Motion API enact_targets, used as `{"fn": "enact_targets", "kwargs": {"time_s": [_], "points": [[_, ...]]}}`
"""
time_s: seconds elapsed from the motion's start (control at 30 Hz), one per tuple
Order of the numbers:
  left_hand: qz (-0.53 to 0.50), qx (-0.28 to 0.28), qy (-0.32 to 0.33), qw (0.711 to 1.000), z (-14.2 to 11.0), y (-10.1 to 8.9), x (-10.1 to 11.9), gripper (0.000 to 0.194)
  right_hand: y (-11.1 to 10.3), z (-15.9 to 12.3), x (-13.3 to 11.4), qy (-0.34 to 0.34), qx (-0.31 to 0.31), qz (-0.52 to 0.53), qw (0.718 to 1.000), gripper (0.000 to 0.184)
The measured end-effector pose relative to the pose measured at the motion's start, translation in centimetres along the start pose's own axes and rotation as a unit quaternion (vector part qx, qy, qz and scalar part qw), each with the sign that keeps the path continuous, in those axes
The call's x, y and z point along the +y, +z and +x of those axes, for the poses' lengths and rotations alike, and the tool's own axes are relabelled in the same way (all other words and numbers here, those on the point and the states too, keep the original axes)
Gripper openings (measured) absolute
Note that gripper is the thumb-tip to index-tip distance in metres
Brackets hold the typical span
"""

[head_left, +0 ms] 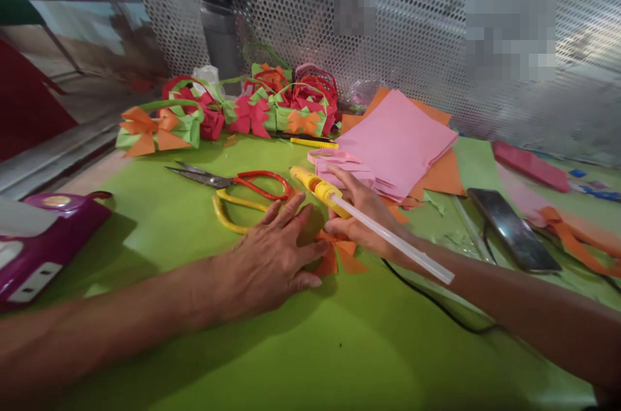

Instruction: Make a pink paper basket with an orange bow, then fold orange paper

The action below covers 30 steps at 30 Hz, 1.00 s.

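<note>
In the head view my right hand (361, 213) is wrapped round a yellow hot glue gun (315, 184). A long whitish glue stick (398, 239) sticks out of the gun's back end, over my right wrist. My left hand (276, 252) lies flat on the green table, its fingers spread. Under and beside its fingertips is an orange paper bow (339, 252), partly covered by the hand. Just beyond the left hand lie scissors (228, 188) with one red and one yellow handle, blades pointing left. A pink folded paper piece (342, 165) rests behind the glue gun.
Several small paper baskets with bows (165, 129) line the back. Pink paper sheets (398, 139) are stacked on orange ones. A yellow cutter (315, 142) lies near the baskets. A phone (514, 230) and black cord (436, 304) are at right, a purple device (58, 243) at left.
</note>
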<state>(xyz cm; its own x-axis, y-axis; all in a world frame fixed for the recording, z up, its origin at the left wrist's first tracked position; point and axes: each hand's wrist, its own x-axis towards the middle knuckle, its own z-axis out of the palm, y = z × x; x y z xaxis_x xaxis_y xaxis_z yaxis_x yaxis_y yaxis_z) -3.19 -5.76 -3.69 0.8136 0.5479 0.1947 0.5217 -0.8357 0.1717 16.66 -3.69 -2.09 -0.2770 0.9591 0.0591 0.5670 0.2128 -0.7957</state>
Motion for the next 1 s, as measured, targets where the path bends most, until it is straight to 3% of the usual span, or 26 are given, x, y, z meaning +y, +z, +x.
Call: {"fn": "enact_targets", "kwargs": {"time_s": [0.37,0.67,0.9,1.0], "points": [[0.000,0.016,0.010,1.000,-0.2,0.2,0.0,0.040,0.2,-0.1,0.1,-0.043,0.007,-0.017,0.999,0.081],[0.019,0.000,0.011,1.000,-0.1,0.1,0.0,0.045,0.6,0.0,-0.1,-0.004,-0.010,-0.004,1.000,0.089],[0.015,0.003,0.005,1.000,-0.1,0.1,0.1,0.044,-0.2,0.2,0.0,-0.012,0.027,0.024,0.999,0.069],[0.010,0.013,0.005,1.000,-0.3,0.3,0.0,0.044,-1.0,-0.2,0.0,-0.008,0.057,0.027,0.998,0.069]]}}
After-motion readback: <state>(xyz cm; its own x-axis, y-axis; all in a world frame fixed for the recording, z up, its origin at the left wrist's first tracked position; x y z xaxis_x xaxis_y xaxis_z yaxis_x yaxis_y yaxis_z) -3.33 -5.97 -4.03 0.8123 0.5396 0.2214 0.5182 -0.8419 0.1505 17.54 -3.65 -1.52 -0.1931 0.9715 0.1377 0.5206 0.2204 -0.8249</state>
